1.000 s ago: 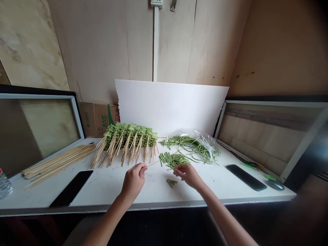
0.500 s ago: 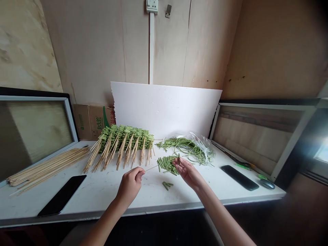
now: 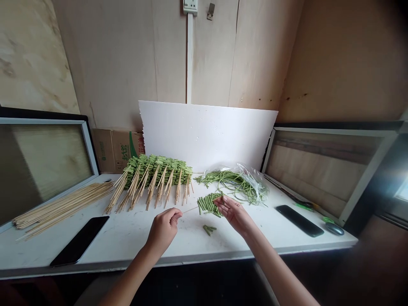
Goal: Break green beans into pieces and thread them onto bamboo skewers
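My left hand [image 3: 164, 228] is closed in a pinch around the end of a thin bamboo skewer [image 3: 190, 209], which slants up to the right. Its far end reaches the fingertips of my right hand [image 3: 234, 216]. Those fingers are pinched on a short piece of green bean [image 3: 222, 194], mostly covered by the fingers; I cannot tell whether the skewer has pierced it. Behind and below the skewer, on the table, lies a pile of cut bean pieces [image 3: 207, 203]. A few more bean pieces [image 3: 208, 230] lie closer to the front edge.
Skewered beans [image 3: 159, 163] are stacked at the back left, sticks facing forward. Loose skewers [image 3: 60, 208] and a black phone [image 3: 79, 241] lie left. Long beans [image 3: 229, 178] in a plastic bag [image 3: 251, 180] lie behind the pile. Another phone [image 3: 299, 221] and a mouse [image 3: 334, 228] lie right.
The bean piece at my right fingertips, upright before, now shows less. Both hands keep nearly the same position and grip. The whole view has shifted slightly.
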Action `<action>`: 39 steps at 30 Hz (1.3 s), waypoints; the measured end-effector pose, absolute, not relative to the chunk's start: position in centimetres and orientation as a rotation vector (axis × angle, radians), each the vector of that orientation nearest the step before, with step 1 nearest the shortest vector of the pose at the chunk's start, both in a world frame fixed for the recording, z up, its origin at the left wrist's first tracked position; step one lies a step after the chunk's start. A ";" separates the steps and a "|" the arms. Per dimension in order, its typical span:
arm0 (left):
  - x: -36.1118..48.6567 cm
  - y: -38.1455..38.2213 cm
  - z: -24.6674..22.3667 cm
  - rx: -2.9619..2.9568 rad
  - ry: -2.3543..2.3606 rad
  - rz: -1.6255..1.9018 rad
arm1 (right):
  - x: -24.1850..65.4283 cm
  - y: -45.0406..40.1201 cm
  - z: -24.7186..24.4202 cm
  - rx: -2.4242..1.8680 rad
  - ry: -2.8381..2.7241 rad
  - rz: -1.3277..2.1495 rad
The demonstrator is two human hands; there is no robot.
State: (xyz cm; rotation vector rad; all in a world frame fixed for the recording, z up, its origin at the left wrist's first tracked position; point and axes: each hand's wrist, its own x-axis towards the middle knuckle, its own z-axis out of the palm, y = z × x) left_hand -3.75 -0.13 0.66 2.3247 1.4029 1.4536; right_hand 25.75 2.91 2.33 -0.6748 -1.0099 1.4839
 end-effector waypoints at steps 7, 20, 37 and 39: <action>-3.8 -0.3 0.7 2.360 1.423 1.447 | 25.9 2.9 2.6 -0.757 -1.076 1.402; -4.1 -0.1 0.1 2.412 1.419 1.458 | 25.4 2.3 3.4 -0.855 -1.118 1.292; -4.5 0.1 -0.1 2.412 1.448 1.486 | 24.4 1.9 2.6 -0.848 -1.156 1.257; -4.5 0.1 0.3 2.395 1.465 1.461 | 24.3 1.9 2.9 -0.835 -1.146 1.246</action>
